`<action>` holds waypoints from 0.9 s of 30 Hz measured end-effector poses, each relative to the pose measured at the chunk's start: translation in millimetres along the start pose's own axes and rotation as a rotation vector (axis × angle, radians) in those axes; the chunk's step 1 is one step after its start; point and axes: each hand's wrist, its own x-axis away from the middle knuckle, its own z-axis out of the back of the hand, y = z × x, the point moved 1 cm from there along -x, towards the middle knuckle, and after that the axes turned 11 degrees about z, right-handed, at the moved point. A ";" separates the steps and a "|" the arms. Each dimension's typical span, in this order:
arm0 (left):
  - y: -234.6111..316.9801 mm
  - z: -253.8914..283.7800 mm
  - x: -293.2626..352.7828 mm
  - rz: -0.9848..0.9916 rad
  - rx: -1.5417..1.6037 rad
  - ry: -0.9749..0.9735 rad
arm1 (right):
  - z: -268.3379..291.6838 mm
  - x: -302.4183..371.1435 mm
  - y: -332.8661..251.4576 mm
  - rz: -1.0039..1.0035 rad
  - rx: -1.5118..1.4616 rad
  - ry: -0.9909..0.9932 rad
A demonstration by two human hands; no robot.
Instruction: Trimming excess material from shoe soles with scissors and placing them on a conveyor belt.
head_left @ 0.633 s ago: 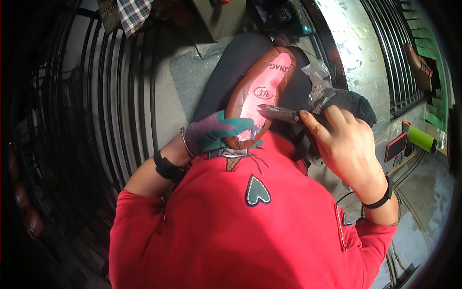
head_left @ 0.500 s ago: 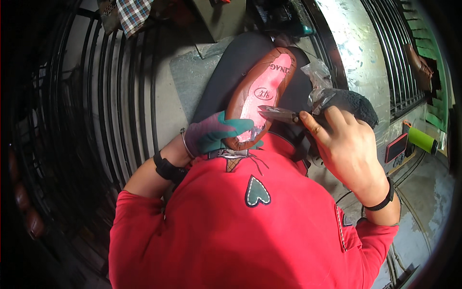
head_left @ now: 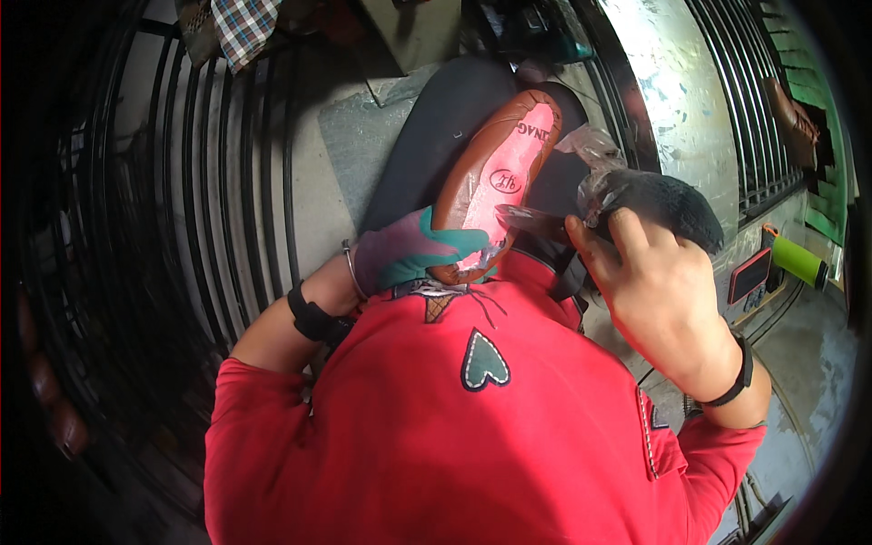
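Note:
A brown leather shoe upper point(head_left: 454, 186), stretched over a form, lies sole-up on my lap, its pink insole point(head_left: 490, 204) bearing dark print. My left hand point(head_left: 409, 250), in a purple and green glove, grips the end nearest me, thumb across the pink surface. Bare, my right hand point(head_left: 663, 295) holds a pointed metal blade point(head_left: 531, 220); its handle is hidden by the fingers. The blade's tip touches or hovers just over the insole; I cannot tell which. Clear plastic film shows at the shoe's near end.
Beside my right hand is a black fuzzy bundle point(head_left: 668, 204) with crumpled clear plastic point(head_left: 595, 154) around it. A metal-topped surface point(head_left: 677, 100) and dark bar racks point(head_left: 259, 163) flank me. To the right are a red-edged device point(head_left: 749, 277) and a green cylinder point(head_left: 799, 259).
The blade and my right hand have shifted slightly right and toward me. The shoe has tilted a little, and the fuzzy bundle with its plastic has moved slightly right.

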 end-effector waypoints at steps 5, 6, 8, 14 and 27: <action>-4.9 -8.9 -3.5 -0.009 0.214 0.008 | -57.6 15.2 12.8 -0.032 -0.224 0.144; -11.5 -4.0 -6.5 -0.035 0.267 -0.013 | -74.7 21.0 9.1 -0.102 -0.381 0.228; -23.1 2.2 -5.0 -0.073 0.326 -0.031 | -106.1 24.0 -3.4 -0.236 -0.701 0.269; -15.2 -3.1 1.7 -0.085 0.235 -0.081 | -155.2 9.2 -31.1 -0.446 -1.576 0.577; -24.2 -1.1 2.6 -0.157 0.234 -0.156 | -127.4 23.6 -21.8 -0.319 -0.828 0.393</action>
